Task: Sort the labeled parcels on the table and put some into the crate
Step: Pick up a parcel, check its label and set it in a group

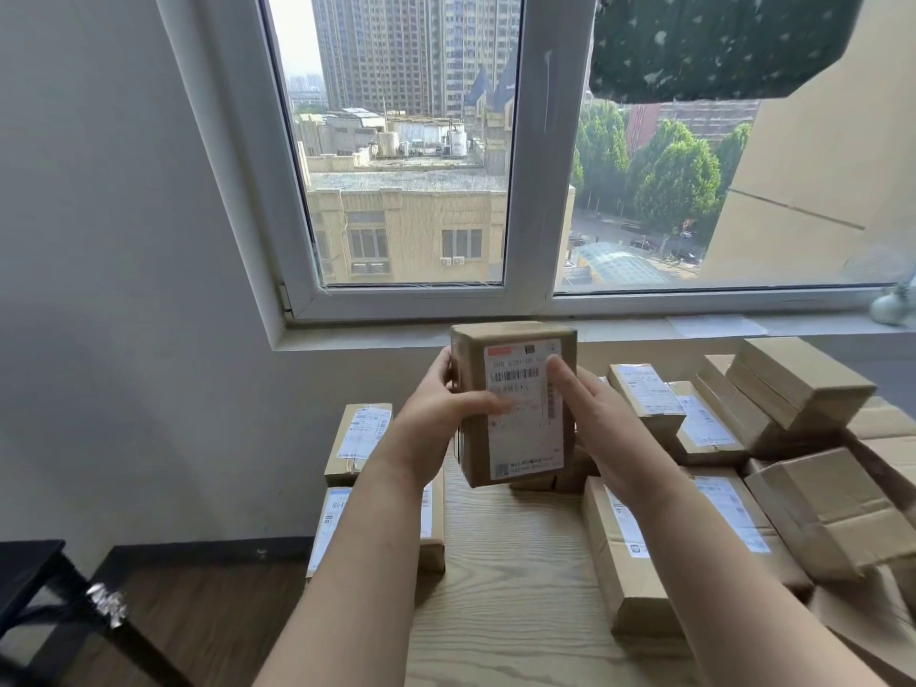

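I hold a brown cardboard parcel (515, 404) upright above the wooden table (510, 577), its white shipping label facing me. My left hand (438, 406) grips the parcel's left edge, thumb across the lower part of the label. My right hand (595, 411) holds the right side, thumb lying up along the label's barcode strip. Two labeled parcels (359, 438) lie at the table's left edge, partly hidden by my left forearm. A pile of several more parcels (704, 419) covers the right side. No crate is in view.
A window and its sill (644, 327) run just behind the table. A large cardboard sheet (818, 181) leans at the right of the window. A black stand (44, 587) is on the floor at lower left. Bare wood shows between my forearms.
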The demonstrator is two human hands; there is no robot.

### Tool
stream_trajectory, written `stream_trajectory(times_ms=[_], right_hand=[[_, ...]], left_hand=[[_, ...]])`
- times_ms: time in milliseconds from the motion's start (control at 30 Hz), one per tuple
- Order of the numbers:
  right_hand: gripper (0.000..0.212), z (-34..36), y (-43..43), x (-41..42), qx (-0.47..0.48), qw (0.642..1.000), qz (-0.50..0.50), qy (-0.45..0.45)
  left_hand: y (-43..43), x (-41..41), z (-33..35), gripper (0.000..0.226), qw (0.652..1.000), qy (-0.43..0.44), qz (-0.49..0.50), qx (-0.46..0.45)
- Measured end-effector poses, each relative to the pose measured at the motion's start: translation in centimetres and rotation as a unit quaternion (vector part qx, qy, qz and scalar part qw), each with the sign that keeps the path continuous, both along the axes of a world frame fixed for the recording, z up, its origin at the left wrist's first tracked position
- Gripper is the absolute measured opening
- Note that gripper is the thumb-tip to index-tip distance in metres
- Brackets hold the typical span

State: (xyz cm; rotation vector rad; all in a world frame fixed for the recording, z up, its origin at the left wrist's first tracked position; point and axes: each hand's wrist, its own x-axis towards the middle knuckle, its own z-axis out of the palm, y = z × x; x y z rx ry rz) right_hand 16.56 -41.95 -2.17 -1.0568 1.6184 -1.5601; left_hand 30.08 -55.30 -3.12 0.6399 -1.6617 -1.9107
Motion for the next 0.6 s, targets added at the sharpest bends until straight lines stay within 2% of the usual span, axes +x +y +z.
stream_trajectory(times_ms=[67, 233, 367, 500, 600], right_hand=[[0.054, 0.5, 0.1, 0.1, -0.002, 1.0, 0.001, 0.001], [0.046, 1.1, -0.5, -0.2, -0.015, 0.996, -0.052, -0.065], [0.033, 1.2, -0.6, -0.3, -0.014, 0.988, -0.051, -0.147], [0.056, 1.2, -0.6, -0.2, -0.024, 0.985, -0.057, -0.163], [0.057, 1.3, -0.5, -0.1, -0.036, 0.983, -0.062, -0.17]], left_hand=[[0.0, 0.1, 0.0, 0.086, 1.0, -0.011, -0.005, -0.023], [0.5, 0.1, 0.2, 0.123, 0.997, -0.017, -0.003, -0.07], [1.3, -0.4, 0.6, 0.122, 0.995, -0.007, 0.024, -0.093], [1.6, -0.5, 1.2, 0.114, 0.993, 0.011, 0.036, -0.116], [1.7, -0.7, 1.3, 0.113, 0.991, 0.015, 0.039, -0.124]])
